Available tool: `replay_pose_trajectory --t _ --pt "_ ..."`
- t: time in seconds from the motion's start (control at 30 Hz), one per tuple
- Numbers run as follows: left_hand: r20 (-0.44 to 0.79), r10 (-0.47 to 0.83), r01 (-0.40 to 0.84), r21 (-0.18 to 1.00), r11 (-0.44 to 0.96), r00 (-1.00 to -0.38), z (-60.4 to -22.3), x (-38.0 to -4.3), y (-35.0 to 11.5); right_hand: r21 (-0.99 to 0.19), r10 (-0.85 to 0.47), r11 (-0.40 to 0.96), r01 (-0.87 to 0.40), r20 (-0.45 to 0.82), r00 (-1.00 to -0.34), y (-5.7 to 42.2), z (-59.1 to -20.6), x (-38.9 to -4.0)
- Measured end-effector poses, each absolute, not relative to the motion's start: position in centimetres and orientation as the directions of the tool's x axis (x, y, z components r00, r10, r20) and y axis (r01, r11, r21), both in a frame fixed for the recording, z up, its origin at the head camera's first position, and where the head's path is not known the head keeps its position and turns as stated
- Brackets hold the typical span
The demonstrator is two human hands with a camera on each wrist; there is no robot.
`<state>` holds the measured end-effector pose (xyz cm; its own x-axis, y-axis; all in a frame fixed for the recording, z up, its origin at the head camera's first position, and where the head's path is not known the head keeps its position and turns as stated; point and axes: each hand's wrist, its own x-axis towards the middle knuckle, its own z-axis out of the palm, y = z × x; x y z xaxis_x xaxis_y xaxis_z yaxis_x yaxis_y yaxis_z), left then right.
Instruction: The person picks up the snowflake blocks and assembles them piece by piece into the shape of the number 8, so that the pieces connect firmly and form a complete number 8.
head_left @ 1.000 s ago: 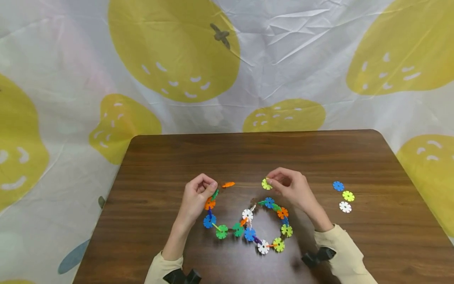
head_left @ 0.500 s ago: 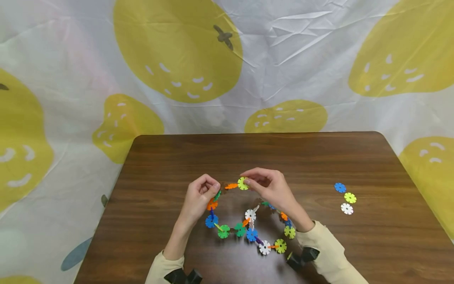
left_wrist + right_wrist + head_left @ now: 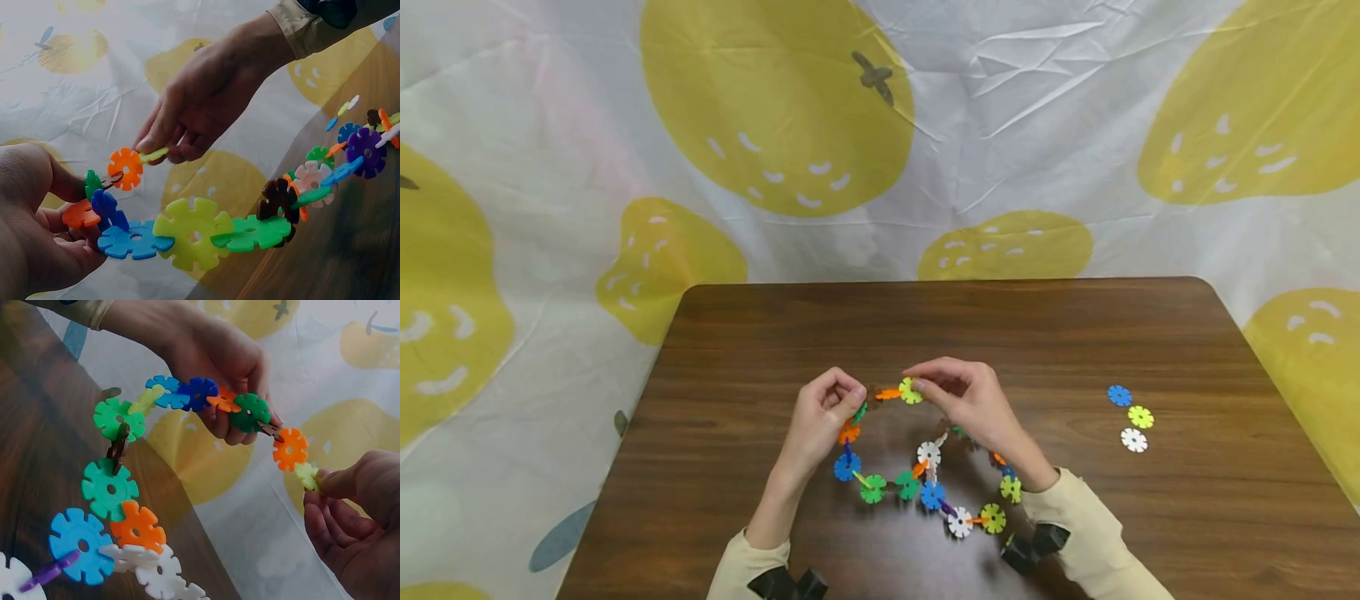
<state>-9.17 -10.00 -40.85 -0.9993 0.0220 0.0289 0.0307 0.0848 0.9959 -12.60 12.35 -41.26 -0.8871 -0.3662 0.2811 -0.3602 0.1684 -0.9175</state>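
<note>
My left hand (image 3: 822, 410) pinches the end stretch of a chain of notched plastic snowflake discs, near a green disc (image 3: 250, 412) and a brown disc (image 3: 270, 430). Beyond its fingertips an orange disc (image 3: 290, 449) sticks out from the brown one. A yellow-green snowflake disc (image 3: 911, 390) is pinched between thumb and fingers of my right hand (image 3: 967, 398). Its edge meets the orange disc; whether the slots interlock I cannot tell. From my left hand the chain runs down through a blue disc (image 3: 847, 467) to a closed loop, partly hidden behind my right hand and forearm.
Loose blue (image 3: 1119, 396), yellow-green (image 3: 1140, 417) and white (image 3: 1134, 440) discs lie to the right on the brown wooden table (image 3: 1037, 321). Behind the table hangs a pale curtain (image 3: 955, 167) with yellow fruit prints.
My right hand has moved left, bringing the yellow-green disc against the orange one, then dropped very slightly. My left hand has kept its hold almost unmoved.
</note>
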Motion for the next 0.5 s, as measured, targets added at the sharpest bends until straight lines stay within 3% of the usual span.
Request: replay_pose_trajectory --t 0.3,0.5 --pt "0.042 -0.031 0.039 0.995 0.095 -0.999 -40.81 -9.03 -9.16 -0.944 -0.312 0.118 -0.308 0.259 -0.914 11.68 -42.05 -12.34" --pt "0.031 0.056 0.038 0.991 0.124 -0.998 -41.05 -9.15 -10.1 -0.965 -0.317 0.103 -0.242 0.199 -0.927 11.57 -42.36 -12.38"
